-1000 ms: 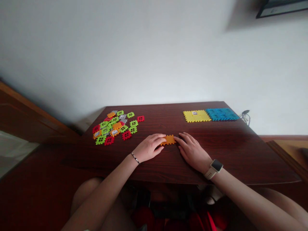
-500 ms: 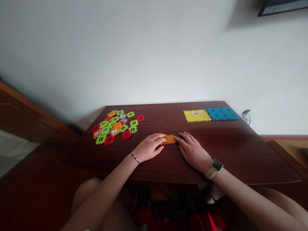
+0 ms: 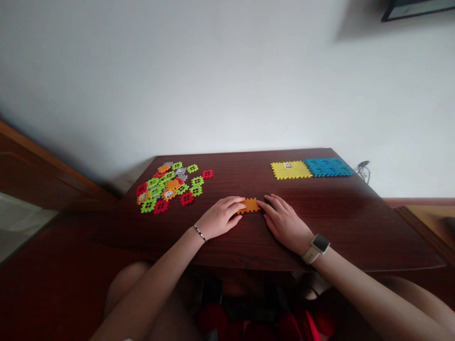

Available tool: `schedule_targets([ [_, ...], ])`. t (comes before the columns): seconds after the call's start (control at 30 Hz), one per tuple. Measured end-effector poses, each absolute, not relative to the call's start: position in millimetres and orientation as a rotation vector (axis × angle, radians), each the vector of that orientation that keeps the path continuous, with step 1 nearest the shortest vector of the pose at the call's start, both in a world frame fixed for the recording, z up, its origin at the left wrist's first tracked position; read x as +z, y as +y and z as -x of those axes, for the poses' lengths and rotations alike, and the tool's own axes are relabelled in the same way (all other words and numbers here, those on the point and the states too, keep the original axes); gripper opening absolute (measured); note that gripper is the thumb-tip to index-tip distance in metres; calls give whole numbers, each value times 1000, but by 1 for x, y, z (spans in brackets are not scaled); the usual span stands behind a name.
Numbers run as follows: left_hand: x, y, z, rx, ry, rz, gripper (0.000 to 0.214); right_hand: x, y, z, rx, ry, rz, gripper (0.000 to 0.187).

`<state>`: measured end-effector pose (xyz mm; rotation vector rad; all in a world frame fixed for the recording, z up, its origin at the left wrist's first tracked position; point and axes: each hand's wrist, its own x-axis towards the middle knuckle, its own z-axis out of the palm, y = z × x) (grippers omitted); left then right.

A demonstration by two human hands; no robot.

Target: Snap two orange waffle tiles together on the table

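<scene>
An orange toothed tile [image 3: 250, 205] lies flat on the dark wooden table [image 3: 249, 237], near its middle. My left hand [image 3: 221, 217], with a thin bracelet at the wrist, rests on the table with its fingers bent over the tile's left edge. My right hand [image 3: 284, 222], with a watch at the wrist, lies flat to the right of the tile. Its spread fingertips touch the tile's right edge.
A loose pile of green, red, orange and grey tiles [image 3: 168, 186] sits at the table's far left. A joined yellow panel [image 3: 290, 170] and a blue panel [image 3: 327, 167] lie side by side at the far right. A cable [image 3: 362, 169] hangs off the table's right corner.
</scene>
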<state>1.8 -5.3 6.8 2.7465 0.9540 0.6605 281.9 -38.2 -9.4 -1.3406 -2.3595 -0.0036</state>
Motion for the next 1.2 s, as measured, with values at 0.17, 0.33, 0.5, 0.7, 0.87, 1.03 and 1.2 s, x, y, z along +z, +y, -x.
schedule_targets([
  [0.17,7,-5,-1,665,951,-2744,34,-10,-38,-282,-2,-2357,1337,47],
  [0.33,6,-5,-2,650,958,-2748,33,-9,-39,-282,-9,-2371,1355,46],
  [0.5,6,-5,-2,655,959,-2740,33,-7,-40,-281,-5,-2362,1357,47],
  [0.7,5,-5,-1,655,959,-2746,33,-7,-40,-281,6,-2368,1357,47],
  [0.87,5,-5,-1,650,956,-2747,33,-7,-40,-281,6,-2367,1362,46],
  [1.03,6,-4,-1,652,956,-2739,33,-6,-40,-281,4,-2378,1354,47],
  [1.2,6,-4,-1,653,963,-2737,33,-7,-39,-281,0,-2385,1354,47],
])
